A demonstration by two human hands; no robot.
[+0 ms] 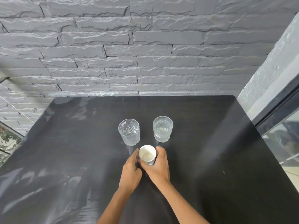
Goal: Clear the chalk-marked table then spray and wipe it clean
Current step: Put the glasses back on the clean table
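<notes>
Three vessels on the table [202, 143] right now, count them: two glass tumblers and one white cup [147, 155]; two bare hands are in the shot, and both are on that cup. The left hand [131, 172] curls against the cup's left side; the right hand [159, 167] wraps its right side, fingers bent round the wall. The cup sits low between them near the middle of the table, just in front of the tumblers; whether its base touches the top is hidden. It is round, matte and pale inside, with a thin plain rim. The left tumbler [129, 132] stands upright, clear, with a cut diamond pattern down its wall; the right tumbler [162, 129] stands upright beside it, apart from it, clear and faceted at the base, with one small red label [157, 136] low on its side. The tabletop is black, flat and square-cornered, with a faint grain; pale streaks [32, 183] smear its left half, though I cannot tell chalk from sheen. Behind it rises a wall [129, 54] of rough grey stone strips, staggered like brick; a dark window frame [278, 109] runs down the right edge.
</notes>
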